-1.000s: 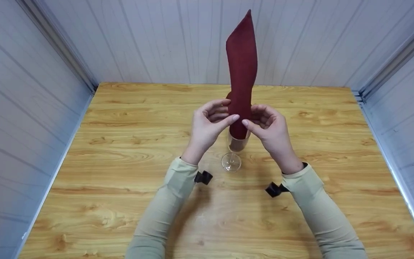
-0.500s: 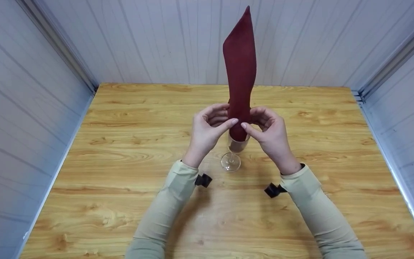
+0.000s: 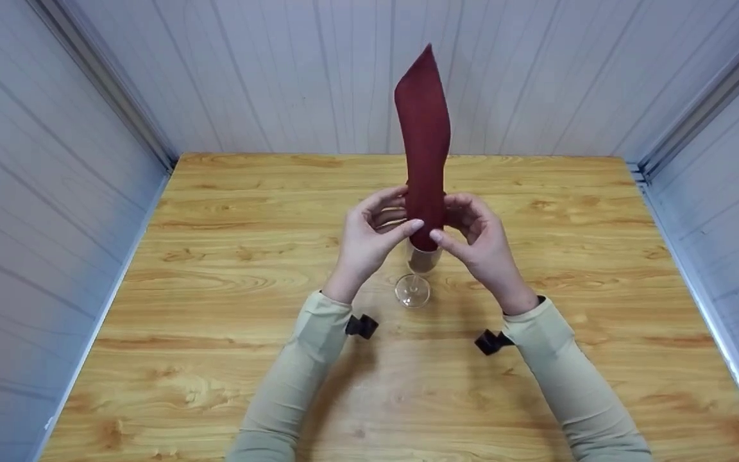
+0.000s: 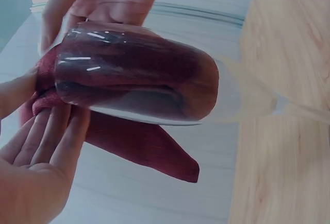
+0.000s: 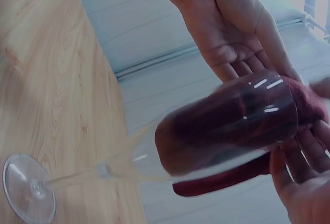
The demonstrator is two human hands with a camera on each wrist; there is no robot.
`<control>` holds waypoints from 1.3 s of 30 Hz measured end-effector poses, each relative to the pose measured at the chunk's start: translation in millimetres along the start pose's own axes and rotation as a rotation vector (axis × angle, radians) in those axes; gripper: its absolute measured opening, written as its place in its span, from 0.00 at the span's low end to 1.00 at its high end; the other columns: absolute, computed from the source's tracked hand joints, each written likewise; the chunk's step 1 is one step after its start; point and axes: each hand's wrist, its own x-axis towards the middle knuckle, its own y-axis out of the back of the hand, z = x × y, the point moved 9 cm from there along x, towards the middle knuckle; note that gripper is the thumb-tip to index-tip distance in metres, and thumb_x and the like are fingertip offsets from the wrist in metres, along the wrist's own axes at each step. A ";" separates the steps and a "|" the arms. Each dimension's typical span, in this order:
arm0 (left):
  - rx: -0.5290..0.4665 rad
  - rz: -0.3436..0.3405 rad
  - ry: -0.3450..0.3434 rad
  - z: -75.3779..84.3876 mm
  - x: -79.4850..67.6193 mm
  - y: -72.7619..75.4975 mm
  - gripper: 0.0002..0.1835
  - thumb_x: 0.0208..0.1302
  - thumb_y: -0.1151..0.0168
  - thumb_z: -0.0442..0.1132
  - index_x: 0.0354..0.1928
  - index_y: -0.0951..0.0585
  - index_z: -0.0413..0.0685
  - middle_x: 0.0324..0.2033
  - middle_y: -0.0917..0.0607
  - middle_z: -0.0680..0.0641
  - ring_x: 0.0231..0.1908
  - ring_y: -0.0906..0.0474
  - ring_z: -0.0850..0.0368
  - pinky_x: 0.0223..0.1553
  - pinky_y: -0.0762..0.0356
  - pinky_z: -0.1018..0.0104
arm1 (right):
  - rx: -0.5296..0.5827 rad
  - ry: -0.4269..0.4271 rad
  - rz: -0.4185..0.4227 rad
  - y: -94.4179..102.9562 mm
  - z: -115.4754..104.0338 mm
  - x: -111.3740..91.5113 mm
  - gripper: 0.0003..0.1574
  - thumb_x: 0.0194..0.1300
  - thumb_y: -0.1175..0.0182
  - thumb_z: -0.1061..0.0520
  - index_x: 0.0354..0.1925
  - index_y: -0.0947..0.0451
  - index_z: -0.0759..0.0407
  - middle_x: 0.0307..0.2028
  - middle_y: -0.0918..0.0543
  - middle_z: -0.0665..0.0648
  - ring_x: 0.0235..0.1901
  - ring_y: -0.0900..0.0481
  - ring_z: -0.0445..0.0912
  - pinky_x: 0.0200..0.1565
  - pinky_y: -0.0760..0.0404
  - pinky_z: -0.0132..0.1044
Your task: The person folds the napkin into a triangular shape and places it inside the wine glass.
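A dark red cloth napkin (image 3: 426, 141) stands folded and tall in a clear stemmed glass (image 3: 424, 261). Its lower part fills much of the bowl, and its pointed top leans slightly left. My left hand (image 3: 366, 234) pinches the napkin just above the rim from the left, thumb in front and fingers behind. From the right, my right hand (image 3: 490, 247) grips it the same way, the thumbs close together. A narrow tail of the napkin (image 4: 144, 149) hangs outside the bowl in the left wrist view. The glass foot (image 5: 30, 188) rests on the table.
The wood-grain table (image 3: 235, 269) has pale panelled walls (image 3: 267, 70) at its back and sides. A black wrist camera (image 3: 362, 326) sits below the left cuff, and another black camera (image 3: 488, 342) below the right one.
The napkin's tip now stands lower and slightly farther left. Both thumbs have shifted a little down toward the glass rim, still pinching the cloth. The glass has stayed in place.
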 end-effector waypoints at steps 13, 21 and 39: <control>-0.093 -0.055 0.022 -21.3 6.3 3.4 0.29 0.53 0.32 0.22 0.60 0.26 0.32 0.50 0.19 0.38 0.47 0.20 0.45 0.52 0.24 0.51 | -0.084 -0.065 -0.106 -9.5 -11.8 -5.3 0.44 0.51 0.35 0.78 0.65 0.40 0.70 0.61 0.30 0.63 0.58 0.30 0.57 0.58 0.30 0.50; -0.131 -0.071 0.045 -28.3 24.0 5.5 0.30 0.53 0.34 0.21 0.60 0.27 0.32 0.51 0.19 0.38 0.48 0.20 0.44 0.52 0.24 0.52 | -0.076 -0.049 -0.068 -5.1 -5.8 8.9 0.44 0.51 0.34 0.77 0.65 0.39 0.71 0.58 0.29 0.63 0.56 0.28 0.56 0.57 0.29 0.51; -0.130 -0.118 0.072 -43.3 25.9 3.7 0.37 0.51 0.32 0.20 0.65 0.31 0.37 0.54 0.22 0.39 0.53 0.23 0.45 0.56 0.27 0.54 | -0.150 -0.064 -0.121 1.5 13.0 18.8 0.45 0.52 0.32 0.73 0.66 0.39 0.67 0.60 0.29 0.62 0.58 0.30 0.54 0.59 0.30 0.47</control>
